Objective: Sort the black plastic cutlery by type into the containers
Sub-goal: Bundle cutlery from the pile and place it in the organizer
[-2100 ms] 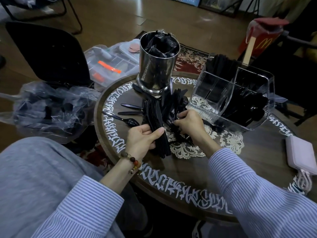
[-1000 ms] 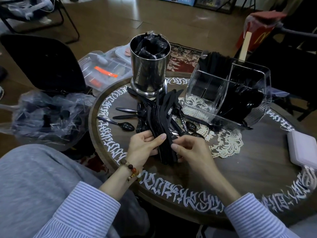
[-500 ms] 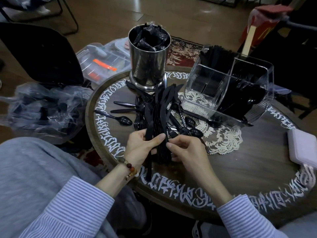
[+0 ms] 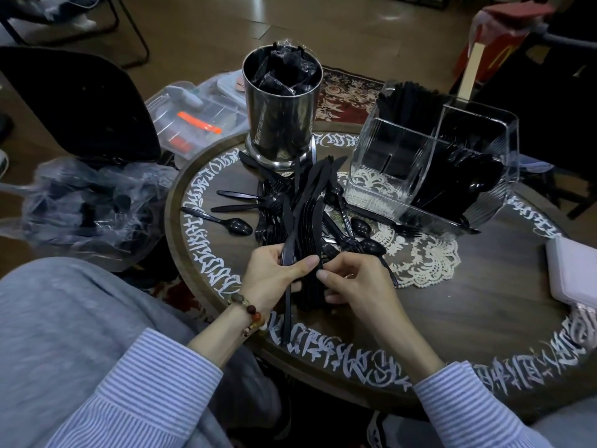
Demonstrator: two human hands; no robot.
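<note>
My left hand (image 4: pixel 274 276) grips a bundle of black plastic knives (image 4: pixel 307 218), blades pointing away from me over the round table (image 4: pixel 452 318). One knife hangs lower than the rest. My right hand (image 4: pixel 358 282) pinches the bundle's handles from the right side. Loose black spoons (image 4: pixel 237 226) and forks (image 4: pixel 268 200) lie in a pile behind the bundle. A clear divided container (image 4: pixel 429 163) at the back right holds black cutlery. A steel cylinder (image 4: pixel 281 114) at the back holds dark wrapped items.
A plastic bag of more black cutlery (image 4: pixel 87 208) sits left of the table. A clear lidded box (image 4: pixel 197 121) lies behind it. A white charger (image 4: pixel 575 273) rests at the table's right edge. A lace doily (image 4: pixel 423 257) lies under the container.
My right hand left the loose pile and came back to the bundle, now pinching its handles beside my left hand. One knife has slid lower in the bundle.
</note>
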